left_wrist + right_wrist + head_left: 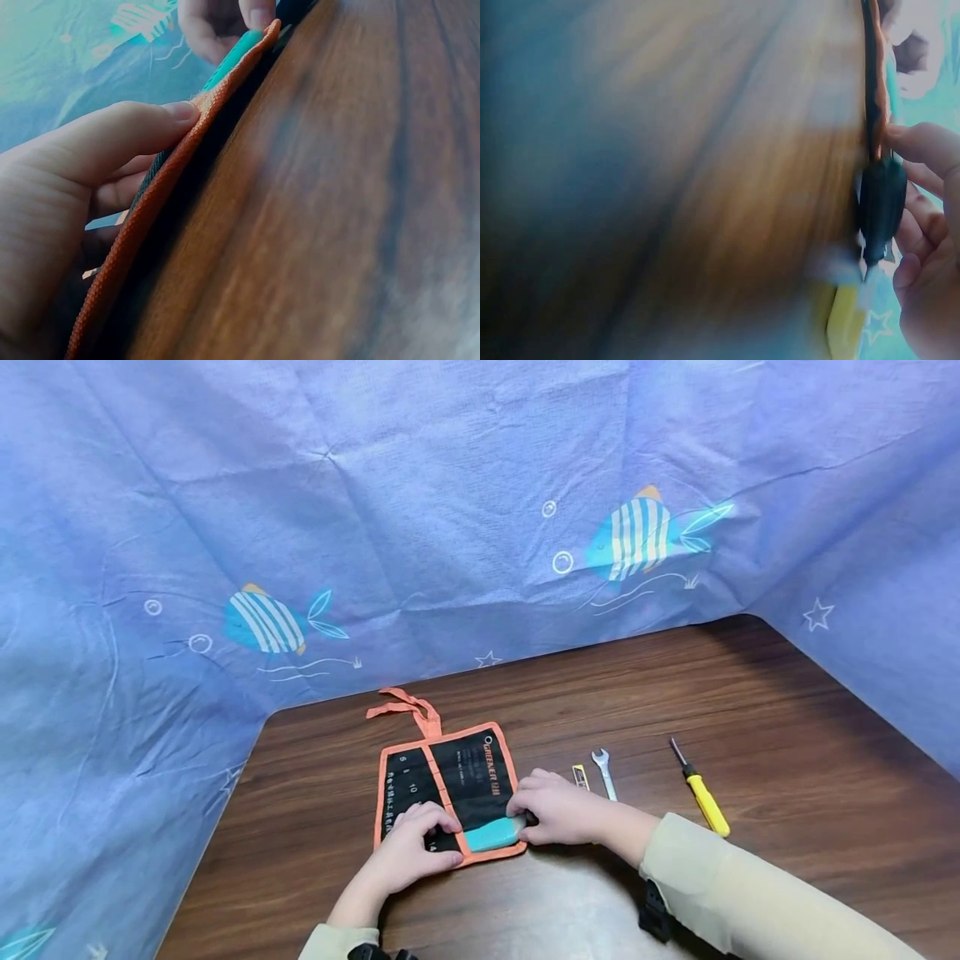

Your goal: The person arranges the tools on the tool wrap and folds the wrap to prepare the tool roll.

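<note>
A black fabric tool pouch [467, 772] with orange edging lies unfolded on the table. Across its lower right part is a flat turquoise object [491, 835], one end meeting the orange divider strip; its kind cannot be made out. My left hand [416, 847] pinches the pouch's lower edge by that strip; the left wrist view shows the thumb [161, 116] pressing on the orange binding. My right hand [558, 810] grips the turquoise object's right end, at the pouch's right border. Beside the right fingers, the right wrist view has a blurred black tool [883, 199].
Right of the pouch lie a small yellow-labelled item [580, 777], an open-ended wrench [603, 772] partly behind my right hand, and a yellow-handled screwdriver [705, 797]. Orange ties [408, 706] extend from the pouch's top. A blue fish-patterned cloth [450, 527] hangs behind the table.
</note>
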Tool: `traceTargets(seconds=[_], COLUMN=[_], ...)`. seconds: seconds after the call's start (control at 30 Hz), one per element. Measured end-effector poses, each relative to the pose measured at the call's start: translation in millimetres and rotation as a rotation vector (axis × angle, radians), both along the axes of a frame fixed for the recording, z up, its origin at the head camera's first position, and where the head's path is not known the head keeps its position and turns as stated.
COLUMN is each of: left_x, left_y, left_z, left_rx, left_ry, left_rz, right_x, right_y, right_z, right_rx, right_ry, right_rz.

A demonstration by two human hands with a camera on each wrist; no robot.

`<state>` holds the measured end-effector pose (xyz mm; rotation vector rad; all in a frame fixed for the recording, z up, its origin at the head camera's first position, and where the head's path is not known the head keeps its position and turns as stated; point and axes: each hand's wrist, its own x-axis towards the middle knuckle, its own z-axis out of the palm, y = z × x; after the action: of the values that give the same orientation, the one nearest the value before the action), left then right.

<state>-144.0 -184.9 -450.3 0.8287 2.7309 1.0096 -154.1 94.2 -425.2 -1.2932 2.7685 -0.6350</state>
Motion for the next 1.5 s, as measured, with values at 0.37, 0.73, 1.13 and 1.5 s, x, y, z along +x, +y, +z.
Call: traceTargets(seconds=[0.37, 0.73, 1.13, 1.5], left_x=[2.0, 3.7, 3.5, -3.3], left_y=[1, 7, 4, 2], left_z=[0.2, 3.5, 4.5, 8.2], left_rx=[-0.031, -0.075, -0.064, -0.137], left_ry=[-0.001, 0.015, 0.043, 0.019], left_rz=[0.001, 0.027, 0.029, -0.011], right_x=[-0.9, 1.8, 3.0, -6.2], right_y=[-21, -39, -44, -12], right_z=[-6.3, -4.1, 2.9, 6.3], right_rx=[0.014, 0.043, 0.07, 0.017], right_ry=[-0.019, 0.056, 0.059, 0.049], right_rz=[0.004, 0.031, 0.027, 0.011])
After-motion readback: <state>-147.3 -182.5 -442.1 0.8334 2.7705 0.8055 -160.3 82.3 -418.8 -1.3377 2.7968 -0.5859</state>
